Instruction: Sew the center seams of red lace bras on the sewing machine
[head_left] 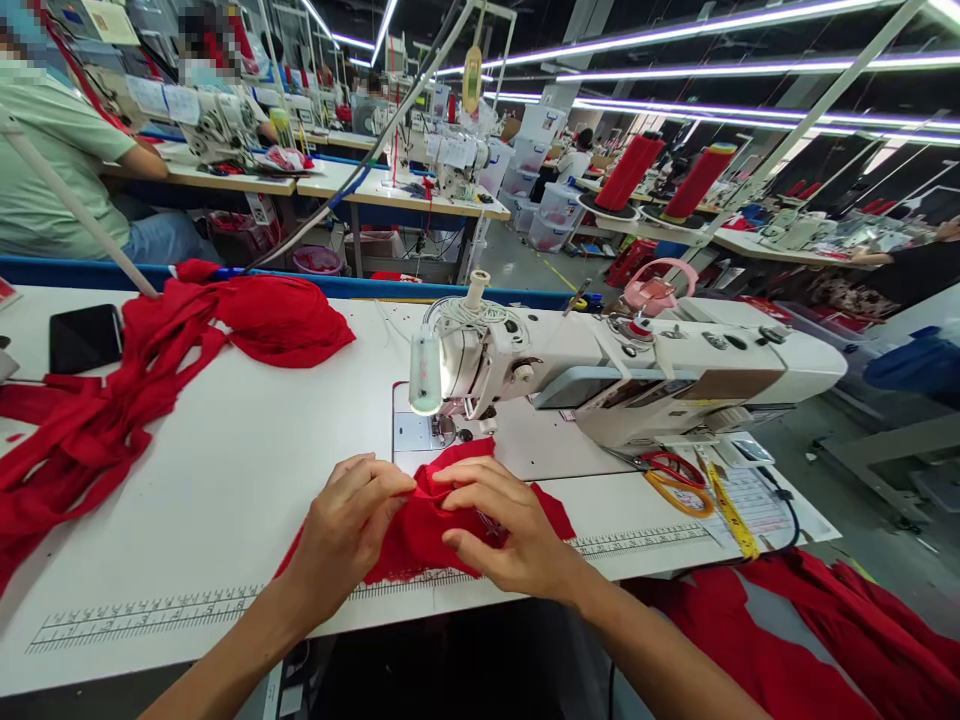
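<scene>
A piece of red fabric [420, 535] lies bunched at the table's front, its far edge close to the sewing machine's needle area [442, 430]. My left hand [349, 525] pinches a fold of it between thumb and fingertips. Across from it, my right hand [502, 520] has curved fingers on the same fold, with the thumb lower down on the cloth. Something small and metallic shows beneath the right palm; I cannot make out its kind. The white sewing machine [547, 345] stands just beyond both hands, its lamp lit.
Long red fabric strips [172, 350] are heaped at left beside a black phone [85, 338]. Scissors [679, 480] and a yellow tape measure [731, 510] lie at right. More red cloth [757, 640] hangs below the table's right edge. A co-worker [67, 170] sits at far left.
</scene>
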